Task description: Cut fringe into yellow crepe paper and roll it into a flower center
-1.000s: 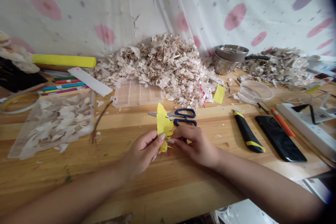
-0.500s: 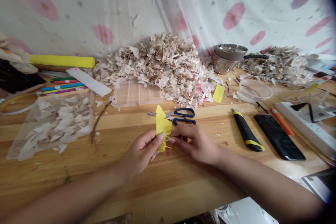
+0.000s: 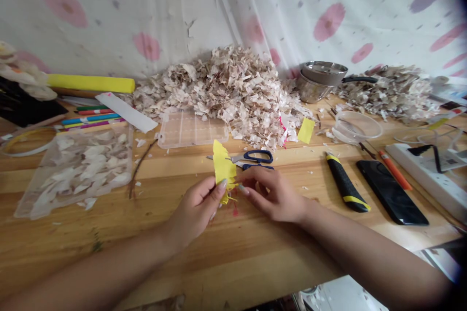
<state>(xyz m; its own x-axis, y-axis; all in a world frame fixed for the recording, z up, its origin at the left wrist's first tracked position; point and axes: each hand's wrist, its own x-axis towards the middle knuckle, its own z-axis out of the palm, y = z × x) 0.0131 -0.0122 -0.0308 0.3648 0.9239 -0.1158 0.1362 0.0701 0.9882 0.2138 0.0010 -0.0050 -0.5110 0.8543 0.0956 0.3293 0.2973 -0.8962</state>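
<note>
In my left hand a piece of yellow paper is pinched upright between thumb and fingers. Its right edge is cut into a fringe of thin strips, some curling out at the bottom. At that fringe, the thumb and forefinger of my right hand are closed together on a strip, though the exact contact is too small to make out. Just behind the paper lies a pair of scissors with dark blue handles, its blades partly hidden by the paper.
A heap of pale flakes stands at the back. To the left lie a clear tray of flakes and a twig. Rightward are a yellow paper piece, a utility knife, a phone and a power strip.
My right hand has drawn slightly right, away from the paper's fringe. The left hand still holds the paper, now tilted a little left. The whole view has shifted slightly.
</note>
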